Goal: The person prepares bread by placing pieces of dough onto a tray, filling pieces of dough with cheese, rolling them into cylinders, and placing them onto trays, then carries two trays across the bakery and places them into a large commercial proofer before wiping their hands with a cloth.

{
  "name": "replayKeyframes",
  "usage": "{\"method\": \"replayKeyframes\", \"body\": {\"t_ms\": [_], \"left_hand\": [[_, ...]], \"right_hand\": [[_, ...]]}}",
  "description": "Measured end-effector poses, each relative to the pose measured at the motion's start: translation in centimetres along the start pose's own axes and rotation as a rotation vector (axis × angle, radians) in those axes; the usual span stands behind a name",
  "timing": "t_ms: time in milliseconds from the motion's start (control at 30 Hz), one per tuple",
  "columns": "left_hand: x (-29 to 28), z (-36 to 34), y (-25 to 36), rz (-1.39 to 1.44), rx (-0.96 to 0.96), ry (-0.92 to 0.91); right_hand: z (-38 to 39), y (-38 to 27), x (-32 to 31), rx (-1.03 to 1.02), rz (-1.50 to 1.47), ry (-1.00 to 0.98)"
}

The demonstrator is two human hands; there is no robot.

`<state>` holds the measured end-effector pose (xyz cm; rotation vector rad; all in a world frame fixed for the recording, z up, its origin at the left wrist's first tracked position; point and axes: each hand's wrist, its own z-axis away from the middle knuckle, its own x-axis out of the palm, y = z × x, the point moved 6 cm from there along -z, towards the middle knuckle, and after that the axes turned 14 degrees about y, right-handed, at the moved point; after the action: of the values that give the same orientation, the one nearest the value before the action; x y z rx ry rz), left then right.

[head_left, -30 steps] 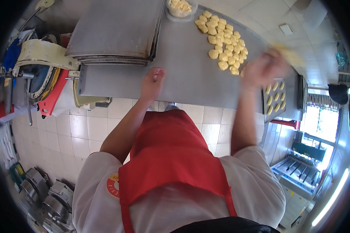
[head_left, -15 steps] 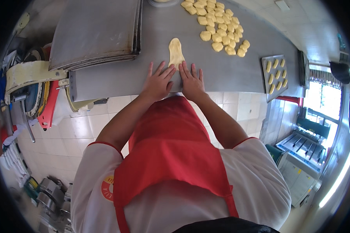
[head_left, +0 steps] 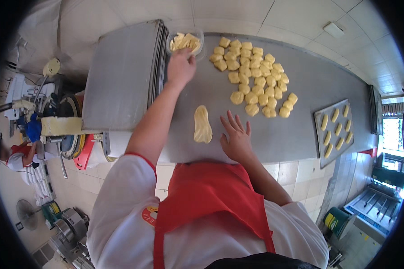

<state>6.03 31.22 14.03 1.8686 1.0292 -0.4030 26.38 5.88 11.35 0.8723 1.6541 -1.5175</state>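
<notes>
Currently, the left hand (head_left: 182,68) is at the tub (head_left: 201,42), arm stretched far across the table (head_left: 296,139). Fingertips reach over the near rim, close to the pale sticks (head_left: 180,41) inside. Back of hand faces the camera; cannot tell whether the fingers are apart or pinched on a stick.

Right hand (head_left: 239,141): palm down, fingers spread and thumb held apart, nothing in its grasp. It is near the table's front edge, just right of the dough (head_left: 203,124) and not touching it. Contact with the table itself cannot be confirmed.

Dough: one flattened, elongated piece, lying directly on bare metal in front of the apron (head_left: 211,188). Long axis runs roughly away from the person; near end wider, far end narrower. Surface uneven, slightly rippled toward the near end.

Balls (head_left: 244,71): large pale-yellow cluster, beyond and to the right of the dough, many touching. Three more form a short row at the cluster's right side.

Tray (head_left: 321,142): at the right, well apart from both hands, set at an angle. Holds nine rolls (head_left: 335,115), spaced apart.

Stack (head_left: 119,85) of dark metal sheets: at the left, just beside the tub.
</notes>
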Motion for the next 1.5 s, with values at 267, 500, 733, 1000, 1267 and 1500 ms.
{"method": "replayKeyframes", "body": {"t_ms": [267,500,733,1000,1267,1500], "left_hand": [[9.6,-10.2,-5.4,-0.627,-0.141,-0.349],[7.7,-10.4,-6.3,-0.448,-0.207,-0.287],[3.4,1.1,2.0,0.890,-0.900,-0.069],[-2.3,17.6,-0.9,0.564,-0.800,-0.112],[-2.3,21.3,-3.4,-0.140,0.134,-0.065],[-2.8,22.4,-4.7,0.015,0.051,-0.214]], "right_hand": [[-2.2,11.9,-4.6,0.097,-0.276,0.135],[-7.2,13.2,-5.8,0.019,-0.525,0.165],[-15.0,6.2,-3.7,0.226,-1.112,0.190],[-12.8,2.9,7.7,0.304,-0.962,-0.174],[-8.3,1.1,10.8,-0.302,-0.110,0.335],[-6.9,0.9,10.0,-0.325,-0.088,0.266]]}}
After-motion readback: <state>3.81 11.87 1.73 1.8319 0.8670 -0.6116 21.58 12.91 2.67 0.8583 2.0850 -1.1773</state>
